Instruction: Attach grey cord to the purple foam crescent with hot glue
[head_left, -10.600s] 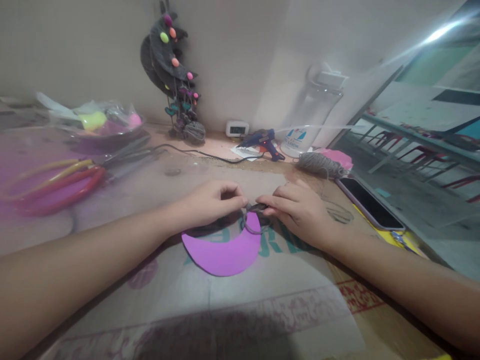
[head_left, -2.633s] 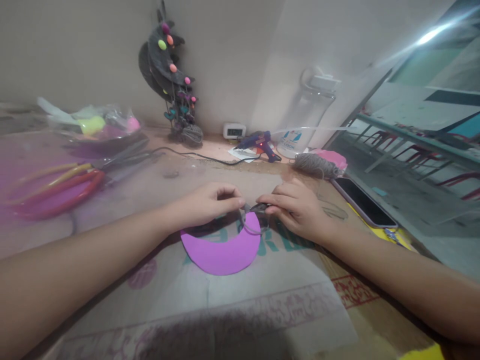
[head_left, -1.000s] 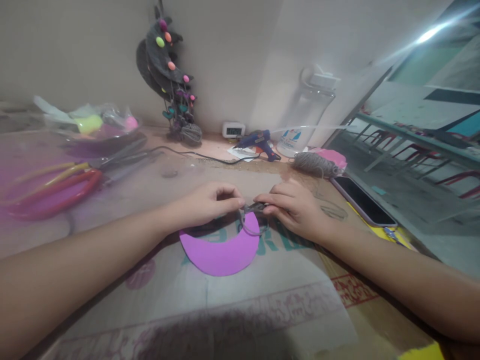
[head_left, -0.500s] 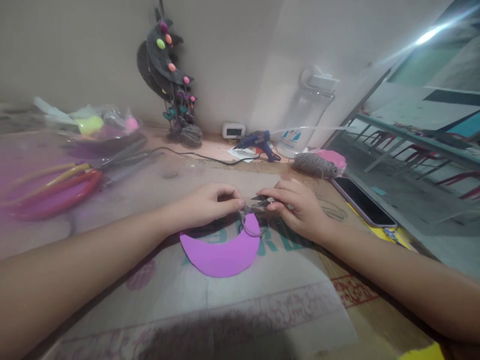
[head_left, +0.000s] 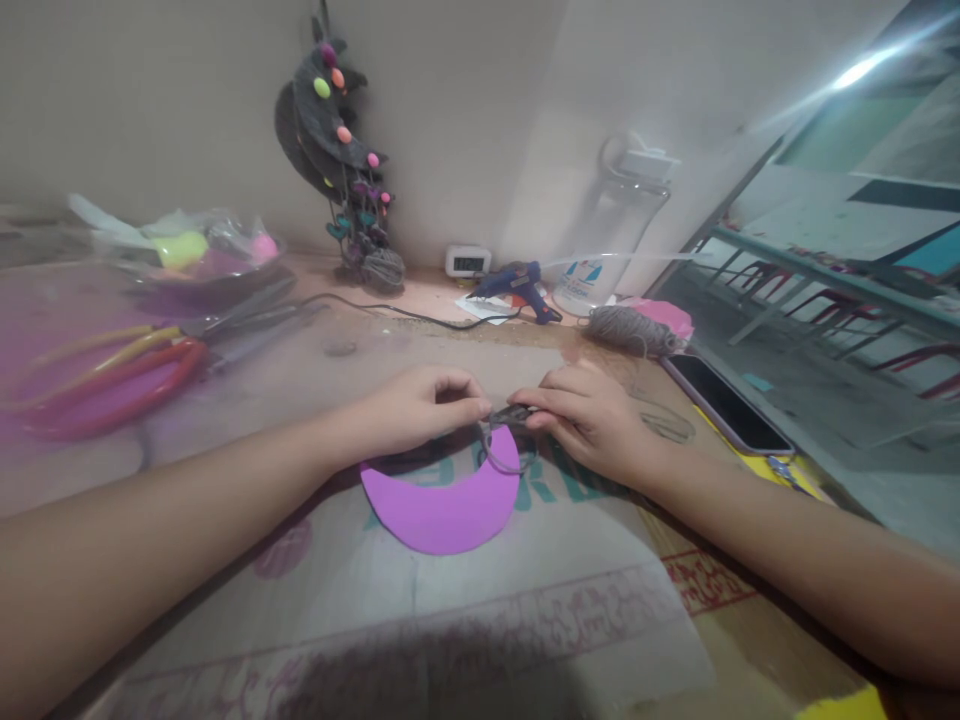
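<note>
A purple crescent cutout (head_left: 442, 515) lies on the paper-covered table, its points turned away from me. My left hand (head_left: 442, 400) pinches grey yarn (head_left: 504, 468) at the crescent's right tip, and a loop of that yarn hangs over the tip. Between the fingers of my right hand (head_left: 589, 412) is a small dark cutting tool, apparently thread snips (head_left: 514, 413). Its blades are close together beside the left fingertips. Blur hides whether they touch the yarn.
Large scissors (head_left: 150, 375) and a bag of coloured pieces (head_left: 187, 245) lie left. Behind are a decorated hanging moon (head_left: 330, 120), a clock (head_left: 468, 262), a glue gun (head_left: 517, 285) and a clear bottle (head_left: 604, 240). Yarn ball (head_left: 626, 330) and phone (head_left: 726, 403) sit right.
The fingers of my right hand have squeezed together and the snips' blades have come closer to each other. My left hand and the purple crescent stay nearly where they were.
</note>
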